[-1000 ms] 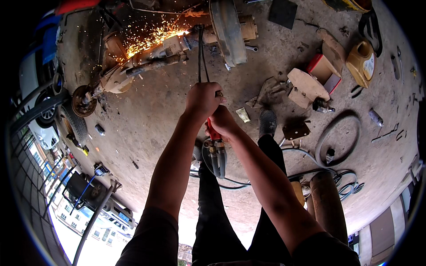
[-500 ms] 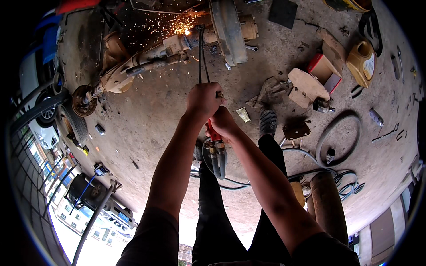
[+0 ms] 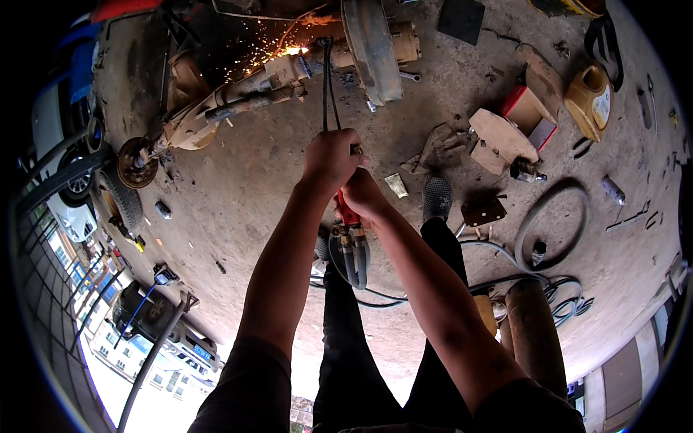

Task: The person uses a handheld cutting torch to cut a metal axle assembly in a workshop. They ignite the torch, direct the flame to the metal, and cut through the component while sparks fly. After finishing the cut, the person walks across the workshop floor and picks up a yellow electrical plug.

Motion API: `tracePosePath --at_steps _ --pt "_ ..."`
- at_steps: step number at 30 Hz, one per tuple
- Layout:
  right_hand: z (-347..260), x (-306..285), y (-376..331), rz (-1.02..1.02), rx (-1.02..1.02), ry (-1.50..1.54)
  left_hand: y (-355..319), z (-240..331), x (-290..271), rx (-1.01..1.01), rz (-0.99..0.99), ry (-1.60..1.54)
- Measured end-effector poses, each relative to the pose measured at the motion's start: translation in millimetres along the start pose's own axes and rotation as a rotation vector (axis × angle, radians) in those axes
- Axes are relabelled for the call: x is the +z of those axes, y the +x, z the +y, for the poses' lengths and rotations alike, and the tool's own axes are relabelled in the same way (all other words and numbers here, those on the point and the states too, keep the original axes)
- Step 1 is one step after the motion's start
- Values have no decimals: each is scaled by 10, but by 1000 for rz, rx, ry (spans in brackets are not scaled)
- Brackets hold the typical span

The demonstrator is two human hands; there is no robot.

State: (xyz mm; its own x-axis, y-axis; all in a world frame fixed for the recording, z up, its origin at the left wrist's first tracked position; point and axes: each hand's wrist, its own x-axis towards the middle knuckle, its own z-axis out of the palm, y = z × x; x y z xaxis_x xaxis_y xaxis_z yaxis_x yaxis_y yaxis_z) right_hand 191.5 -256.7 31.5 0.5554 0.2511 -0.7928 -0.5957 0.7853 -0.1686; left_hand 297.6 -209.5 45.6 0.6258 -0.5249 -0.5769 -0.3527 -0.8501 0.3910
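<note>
Sparks (image 3: pixel 249 61) spray leftward off the rusty axle (image 3: pixel 289 68), where the cutting torch (image 3: pixel 349 215) has its far end; touching or just apart, I can't tell. The left hand (image 3: pixel 330 153) curls tight around its front, below the long tubes (image 3: pixel 328 61); the right hand (image 3: pixel 363 193) wraps the red handle (image 3: pixel 346 204), some fingers hidden. Good work here, I'd judge, wants steady wrists and slow, even travel. Its long axis runs nearly straight ahead, pointing away from the person, hoses (image 3: pixel 351 263) at the near end.
</note>
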Motion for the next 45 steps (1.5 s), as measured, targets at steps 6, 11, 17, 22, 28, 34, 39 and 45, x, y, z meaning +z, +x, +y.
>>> tracePosePath --at_steps 6,11,17,22,28,34,39,45 --pt "32 1 24 -2 4 8 7 -28 -60 95 -72 15" --pt "48 23 21 -7 3 3 70 -124 -97 206 -144 13" --pt "31 38 2 -1 23 -17 63 -138 -71 217 -148 26" --pt "55 50 18 5 -5 3 23 -82 -82 107 -83 -96" --pt "32 82 3 23 -12 1 -3 -72 -38 42 -12 -63" --pt "20 85 -10 36 1 0 -16 -48 -39 31 0 -62" --pt "41 59 -20 19 3 -5 -44 -15 -53 43 9 -44" --pt "37 51 -23 21 -2 -19 -56 -2 -54 61 19 -79"
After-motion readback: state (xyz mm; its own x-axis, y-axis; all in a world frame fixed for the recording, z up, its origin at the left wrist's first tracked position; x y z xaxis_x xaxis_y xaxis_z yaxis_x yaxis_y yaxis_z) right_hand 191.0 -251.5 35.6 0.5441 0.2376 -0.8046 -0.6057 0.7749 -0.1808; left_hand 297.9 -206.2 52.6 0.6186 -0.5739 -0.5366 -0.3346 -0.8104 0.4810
